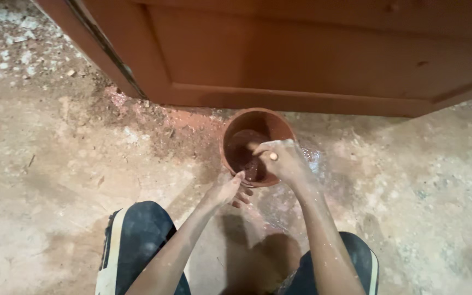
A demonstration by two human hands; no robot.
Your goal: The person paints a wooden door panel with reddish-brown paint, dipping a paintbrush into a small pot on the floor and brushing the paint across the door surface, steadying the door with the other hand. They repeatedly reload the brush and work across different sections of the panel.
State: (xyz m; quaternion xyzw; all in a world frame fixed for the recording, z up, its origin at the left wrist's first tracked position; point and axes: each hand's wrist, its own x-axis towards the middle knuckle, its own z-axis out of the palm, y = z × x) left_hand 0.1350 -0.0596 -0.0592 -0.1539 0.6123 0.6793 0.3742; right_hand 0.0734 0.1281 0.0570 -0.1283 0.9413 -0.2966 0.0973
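Inside the clay pot (279, 127), right hand (283, 159) hides its blurred tool.

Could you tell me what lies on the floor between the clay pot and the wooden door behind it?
In the head view, only floor lies between the clay pot and the wooden door: a narrow strip dusted with reddish powder, nothing standing on it.

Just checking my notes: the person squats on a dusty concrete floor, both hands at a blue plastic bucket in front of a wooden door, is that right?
Not quite. The head view shows a reddish-brown clay pot, not a blue bucket. The rest holds: left hand at its rim, right hand over it, wooden door behind, dusty floor.
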